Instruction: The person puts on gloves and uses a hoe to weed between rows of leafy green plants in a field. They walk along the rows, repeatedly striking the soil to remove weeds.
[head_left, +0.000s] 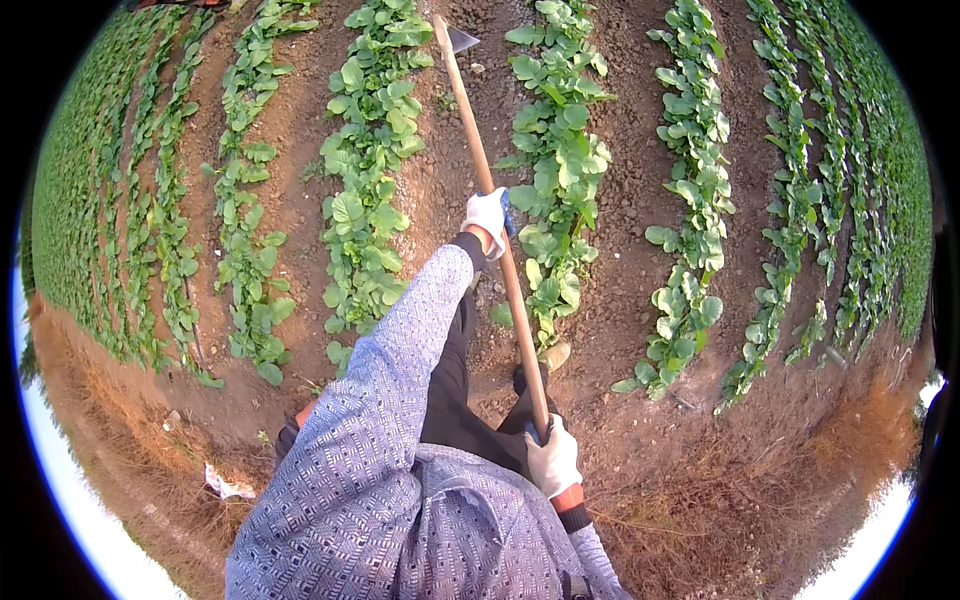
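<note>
The left arm, in a patterned grey-blue sleeve, extends forward and up the frame. The left hand point(487, 218), in a white glove, is wrapped around the wooden handle point(490, 200) of a hoe about midway along its length. The right hand point(552, 458), also white-gloved, sits low and close to the body with the wrist bent, and closes around the near end of the same handle. Both grips are fully closed on the shaft, fingers curled round it.

The handle runs diagonally from the right hand up to the metal blade point(462, 40), which lies at the far end over bare brown soil point(440, 170) between two rows of leafy green plants point(370, 150).

A scrap of white litter point(226, 486) lies on the dry ground at lower left; no marking legible.
</note>
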